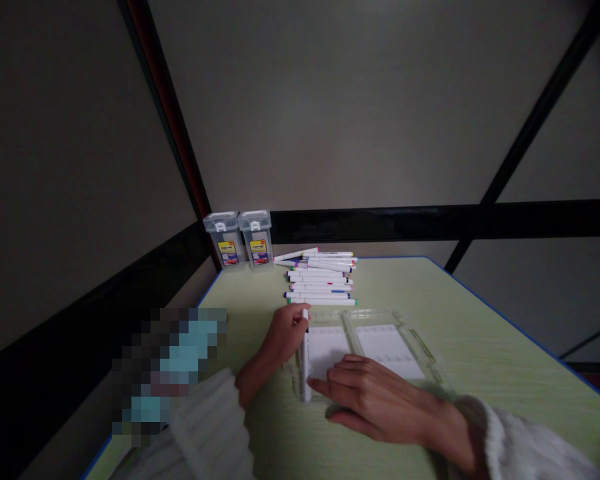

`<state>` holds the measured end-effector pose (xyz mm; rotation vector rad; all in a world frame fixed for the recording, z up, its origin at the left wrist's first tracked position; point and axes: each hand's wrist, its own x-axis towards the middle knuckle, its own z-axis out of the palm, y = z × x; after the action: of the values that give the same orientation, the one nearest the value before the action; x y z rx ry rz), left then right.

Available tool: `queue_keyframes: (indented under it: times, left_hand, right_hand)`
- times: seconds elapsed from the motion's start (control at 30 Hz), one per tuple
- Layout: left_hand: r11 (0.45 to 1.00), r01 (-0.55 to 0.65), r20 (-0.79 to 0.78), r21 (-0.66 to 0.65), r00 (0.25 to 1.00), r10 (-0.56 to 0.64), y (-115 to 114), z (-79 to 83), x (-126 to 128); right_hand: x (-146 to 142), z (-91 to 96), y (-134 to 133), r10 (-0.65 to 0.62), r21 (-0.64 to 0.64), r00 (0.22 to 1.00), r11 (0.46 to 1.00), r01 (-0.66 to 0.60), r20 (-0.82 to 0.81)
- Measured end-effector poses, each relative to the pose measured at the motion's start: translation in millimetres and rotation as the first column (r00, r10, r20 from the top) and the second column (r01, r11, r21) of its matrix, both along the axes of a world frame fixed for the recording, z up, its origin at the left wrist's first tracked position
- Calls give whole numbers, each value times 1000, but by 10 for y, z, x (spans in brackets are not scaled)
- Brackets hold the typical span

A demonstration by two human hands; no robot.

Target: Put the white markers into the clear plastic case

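Note:
A clear plastic marker case lies open and flat on the pale green table, showing white inserts. My left hand pinches the top end of a white marker that lies along the case's left edge. My right hand rests flat on the near part of the case, fingers stretched out and touching the marker's lower end. Behind the case is a pile of several white markers with coloured caps.
Two closed clear marker boxes with yellow labels stand upright at the table's far left corner. Dark metal frame bars run behind the table. A blurred patch sits at the left, beside my left sleeve.

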<state>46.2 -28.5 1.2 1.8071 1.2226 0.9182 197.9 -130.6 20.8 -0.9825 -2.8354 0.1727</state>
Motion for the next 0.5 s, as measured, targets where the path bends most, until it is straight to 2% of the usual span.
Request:
queue_keyframes:
  times: [0.27,0.5]
  left_hand:
    - [998,-11,35,62,999,9,70,-43,-22]
    - [997,62,134,-55,990,-55,105,-39,-37]
  right_hand:
    - [-6,-39,5,-9,33,1000,999,8,29]
    - [-10,-54,4,11,60,999,998,-14,48]
